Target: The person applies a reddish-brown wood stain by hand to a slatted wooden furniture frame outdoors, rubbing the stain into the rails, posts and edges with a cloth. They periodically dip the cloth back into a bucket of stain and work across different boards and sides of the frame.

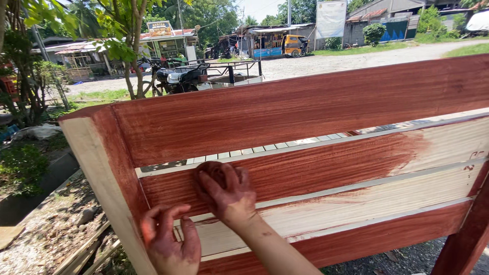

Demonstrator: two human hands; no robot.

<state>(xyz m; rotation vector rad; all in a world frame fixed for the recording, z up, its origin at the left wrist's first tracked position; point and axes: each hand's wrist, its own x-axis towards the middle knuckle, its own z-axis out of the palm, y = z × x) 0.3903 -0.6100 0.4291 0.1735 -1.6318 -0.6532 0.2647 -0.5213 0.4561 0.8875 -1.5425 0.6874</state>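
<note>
A wooden slatted frame (pixel 305 112) stands before me, its top board stained reddish brown and its lower slats part stained, part bare pale wood. My right hand (pixel 226 193), smeared with red stain, presses a stain-soaked rag (pixel 213 172) against the second slat near its left end. Stain also covers my left hand (pixel 168 239), which grips the lower slat beside the left post (pixel 102 173), fingers curled over the edge. Bare wood (pixel 448 140) shows at the right end of the second slat.
Gravel and scrap wood strips (pixel 76 254) lie on the ground at the left. Behind the frame are a parked motorcycle with sidecar (pixel 193 76), trees, roadside stalls and a gravel road (pixel 356 61). A stained leg (pixel 466 234) rises at the right.
</note>
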